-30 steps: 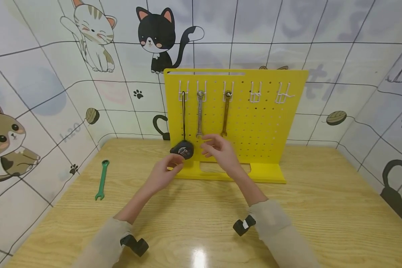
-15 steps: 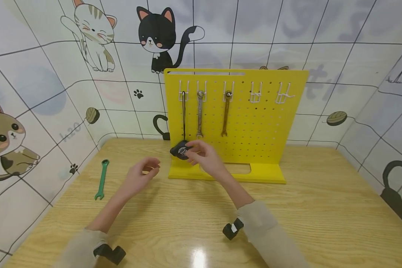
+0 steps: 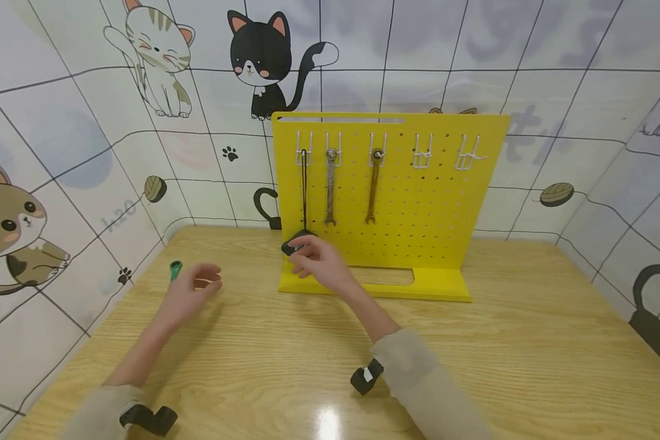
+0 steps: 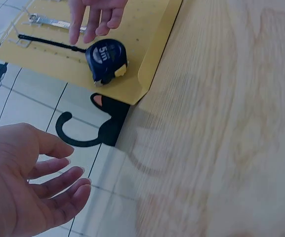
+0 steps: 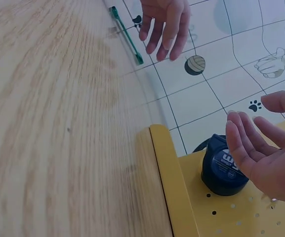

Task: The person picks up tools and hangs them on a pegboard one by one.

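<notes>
My left hand (image 3: pixel 189 293) hovers over the left side of the table, its fingers loosely bent around nothing. It hides most of a green combination wrench (image 3: pixel 175 267), whose ring end shows beyond the knuckles; the right wrist view has the whole green wrench (image 5: pixel 127 37) lying apart from that hand. Relaxed and holding nothing, my right hand (image 3: pixel 323 264) is in front of a black 5m tape measure (image 4: pixel 105 59), partly covering it in the head view. A black cord suspends the tape measure from the leftmost hook of a yellow pegboard (image 3: pixel 418 226).
Two more wrenches hang on the pegboard: a silver wrench (image 3: pixel 330 189) and a brownish wrench (image 3: pixel 373 189). Two white wire hooks (image 3: pixel 422 153) to their right bear nothing. The board's yellow foot (image 3: pixel 440 284) stands on the wooden table (image 3: pixel 308 360), before a cat-patterned wall (image 3: pixel 198 159).
My left hand has moved left from beside the tape measure to over the green wrench. The right hand has shifted left from below the hanging wrenches to in front of the tape measure.
</notes>
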The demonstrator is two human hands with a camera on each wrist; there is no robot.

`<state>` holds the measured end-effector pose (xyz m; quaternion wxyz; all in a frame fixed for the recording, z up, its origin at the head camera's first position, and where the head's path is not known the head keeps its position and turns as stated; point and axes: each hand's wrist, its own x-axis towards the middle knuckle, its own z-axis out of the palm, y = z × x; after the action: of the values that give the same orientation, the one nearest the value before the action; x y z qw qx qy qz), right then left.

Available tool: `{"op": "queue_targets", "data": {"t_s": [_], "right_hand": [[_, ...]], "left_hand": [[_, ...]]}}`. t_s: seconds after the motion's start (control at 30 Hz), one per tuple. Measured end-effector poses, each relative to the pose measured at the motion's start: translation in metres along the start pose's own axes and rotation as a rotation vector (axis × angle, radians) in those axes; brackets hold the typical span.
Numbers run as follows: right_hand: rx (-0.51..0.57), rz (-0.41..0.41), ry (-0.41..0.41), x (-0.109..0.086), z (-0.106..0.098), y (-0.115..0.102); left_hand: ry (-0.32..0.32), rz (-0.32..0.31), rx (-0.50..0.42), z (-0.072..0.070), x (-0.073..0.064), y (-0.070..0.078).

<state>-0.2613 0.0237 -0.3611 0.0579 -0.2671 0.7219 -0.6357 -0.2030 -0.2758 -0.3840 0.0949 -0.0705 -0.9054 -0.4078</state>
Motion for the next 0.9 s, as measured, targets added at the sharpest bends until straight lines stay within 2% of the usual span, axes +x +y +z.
{"op": "queue_targets", "data": {"t_s": [0.17, 0.5, 0.67, 0.9], "right_hand": [[0.017, 0.011, -0.045, 0.003, 0.007, 0.004], [0.033, 0.037, -0.048, 0.009, 0.015, 0.009], [0.041, 0.060, -0.073, 0.011, 0.020, 0.010], [0.054, 0.081, -0.097, 0.015, 0.026, 0.013]], "left_hand": [[-0.005, -0.062, 0.022, -0.013, -0.002, -0.015], [-0.003, -0.159, 0.060, -0.035, -0.013, -0.040], [-0.005, -0.202, 0.079, -0.042, -0.020, -0.048], [-0.040, -0.273, 0.088, -0.050, -0.028, -0.051]]}}
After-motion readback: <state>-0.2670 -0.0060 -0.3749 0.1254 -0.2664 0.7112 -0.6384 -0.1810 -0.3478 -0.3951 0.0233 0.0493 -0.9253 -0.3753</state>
